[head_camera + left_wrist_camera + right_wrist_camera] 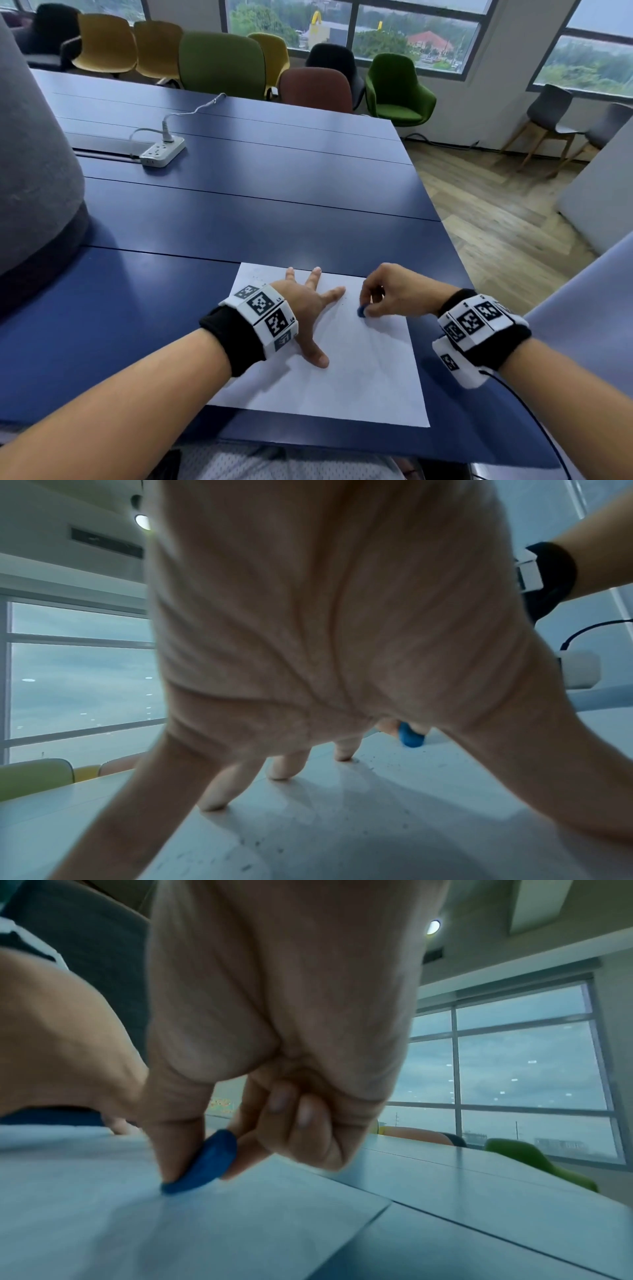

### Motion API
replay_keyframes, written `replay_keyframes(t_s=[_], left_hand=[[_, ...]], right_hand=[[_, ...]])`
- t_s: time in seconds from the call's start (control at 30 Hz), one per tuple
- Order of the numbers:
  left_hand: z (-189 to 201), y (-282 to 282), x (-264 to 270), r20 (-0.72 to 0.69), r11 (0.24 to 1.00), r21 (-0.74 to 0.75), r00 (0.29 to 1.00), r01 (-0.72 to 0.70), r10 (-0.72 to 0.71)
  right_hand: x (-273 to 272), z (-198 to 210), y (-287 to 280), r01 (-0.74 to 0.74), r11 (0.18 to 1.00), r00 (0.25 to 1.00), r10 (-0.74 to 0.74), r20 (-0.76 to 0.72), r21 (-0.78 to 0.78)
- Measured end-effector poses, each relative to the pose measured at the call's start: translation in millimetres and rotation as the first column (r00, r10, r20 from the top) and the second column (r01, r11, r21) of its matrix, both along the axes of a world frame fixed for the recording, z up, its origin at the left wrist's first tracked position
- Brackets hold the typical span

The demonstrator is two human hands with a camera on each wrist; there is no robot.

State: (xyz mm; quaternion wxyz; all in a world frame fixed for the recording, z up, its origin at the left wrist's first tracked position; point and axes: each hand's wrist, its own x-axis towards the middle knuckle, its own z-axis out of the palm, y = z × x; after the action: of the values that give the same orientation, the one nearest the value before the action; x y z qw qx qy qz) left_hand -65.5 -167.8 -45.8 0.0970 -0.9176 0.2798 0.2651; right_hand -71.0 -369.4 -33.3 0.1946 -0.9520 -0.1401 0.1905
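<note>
A white sheet of paper (pixel 342 373) lies on the dark blue table (pixel 239 192) near its front edge. My left hand (pixel 308 308) lies on the sheet's upper left part, fingers straight and spread, fingertips (pixel 279 773) pressing the paper down. My right hand (pixel 383 291) pinches a small blue eraser (pixel 362 311) between thumb and fingers, the other fingers curled in. The eraser (pixel 202 1164) touches the paper with its lower tip, to the right of the left hand. Small dark crumbs speckle the paper (pixel 377 818) around the left hand. The eraser (pixel 410 737) shows beyond the left fingers.
A white power strip (pixel 162 152) with a plugged cable sits far back on the left of the table. A grey padded shape (pixel 30 164) stands at the left edge. Chairs (pixel 394 89) line the far side. The table's right edge drops to a wooden floor (pixel 496 222).
</note>
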Motion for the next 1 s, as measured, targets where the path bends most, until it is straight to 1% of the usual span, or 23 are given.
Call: replay_keyframes(t_s=[0.03, 0.07, 0.17, 0.2, 0.23, 0.3, 0.33, 0.37, 0.4, 0.47, 0.5, 0.53, 0.6, 0.63, 0.67, 0.7, 0.77, 0.8, 0.9, 0.93, 1.0], left_hand=[[0, 0, 0, -0.001, 1.000, 0.001, 1.000, -0.001, 0.001], [1, 0, 0, 0.000, 1.000, 0.003, 1.000, -0.003, 0.003], [2, 0, 0, -0.007, 1.000, 0.007, 1.000, -0.007, 0.007], [2, 0, 1, -0.011, 1.000, 0.008, 1.000, -0.005, 0.005], [2, 0, 1, -0.014, 1.000, 0.011, 1.000, -0.002, 0.002], [1, 0, 1, -0.011, 1.000, 0.012, 1.000, 0.002, -0.001], [0, 0, 1, -0.007, 1.000, 0.011, 1.000, 0.004, -0.004], [0, 0, 1, -0.003, 1.000, 0.010, 1.000, 0.003, -0.003], [0, 0, 1, -0.001, 1.000, 0.010, 1.000, 0.001, -0.001], [1, -1, 1, -0.008, 1.000, 0.012, 1.000, -0.001, 0.001], [1, 0, 2, -0.013, 1.000, 0.009, 1.000, -0.003, 0.003], [1, 0, 2, -0.016, 1.000, 0.004, 1.000, -0.004, 0.004], [-1, 1, 3, -0.019, 1.000, -0.003, 1.000, -0.005, 0.005], [-1, 1, 3, -0.022, 1.000, -0.002, 1.000, -0.008, 0.008], [-2, 1, 2, -0.024, 1.000, -0.001, 1.000, -0.010, 0.010], [-2, 1, 2, -0.023, 1.000, 0.001, 1.000, -0.011, 0.011], [-2, 1, 2, -0.016, 1.000, 0.003, 1.000, -0.009, 0.009], [-2, 2, 3, -0.014, 1.000, 0.001, 1.000, -0.007, 0.008], [-3, 2, 3, -0.018, 1.000, -0.011, 1.000, -0.008, 0.007], [-3, 2, 3, -0.018, 1.000, -0.015, 1.000, -0.008, 0.007], [-3, 2, 3, -0.013, 1.000, -0.014, 1.000, -0.008, 0.008]], right_hand=[[-2, -1, 0, 0.010, 1.000, 1.000, -0.010, 0.015, 0.015], [-7, -1, 2, -0.019, 1.000, 1.000, 0.019, -0.011, 0.016], [-27, 4, 12, -0.182, 0.983, 0.965, 0.171, -0.201, -0.037], [-27, 6, 14, -0.198, 0.979, 0.960, 0.183, -0.212, -0.047], [-24, 5, 13, -0.178, 0.983, 0.970, 0.168, -0.177, -0.041], [-16, 3, 12, -0.098, 0.995, 0.994, 0.098, -0.055, -0.001], [-16, 1, 11, -0.069, 0.998, 0.997, 0.069, -0.025, 0.015], [-20, 0, 11, -0.069, 0.997, 0.997, 0.070, -0.040, 0.025], [-27, 0, 12, -0.102, 0.994, 0.990, 0.104, -0.091, 0.026], [-43, 1, 14, -0.183, 0.983, 0.954, 0.183, -0.239, 0.021], [-46, 1, 13, -0.197, 0.980, 0.945, 0.195, -0.262, 0.018], [-44, 0, 11, -0.178, 0.984, 0.956, 0.176, -0.234, 0.013], [-39, -1, 6, -0.086, 0.996, 0.991, 0.087, -0.099, 0.019], [-38, -2, 5, -0.058, 0.998, 0.997, 0.059, -0.054, 0.025], [-42, -2, 6, -0.061, 0.998, 0.997, 0.062, -0.052, 0.026], [-47, -1, 9, -0.099, 0.995, 0.991, 0.101, -0.088, 0.022], [-58, 1, 14, -0.192, 0.981, 0.960, 0.191, -0.206, 0.013], [-57, 2, 16, -0.207, 0.978, 0.955, 0.203, -0.215, 0.003], [-48, 2, 12, -0.107, 0.994, 0.990, 0.106, -0.092, -0.004], [-48, 0, 11, -0.094, 0.996, 0.993, 0.094, -0.068, 0.001], [-57, 0, 14, -0.139, 0.990, 0.984, 0.139, -0.111, 0.008]])
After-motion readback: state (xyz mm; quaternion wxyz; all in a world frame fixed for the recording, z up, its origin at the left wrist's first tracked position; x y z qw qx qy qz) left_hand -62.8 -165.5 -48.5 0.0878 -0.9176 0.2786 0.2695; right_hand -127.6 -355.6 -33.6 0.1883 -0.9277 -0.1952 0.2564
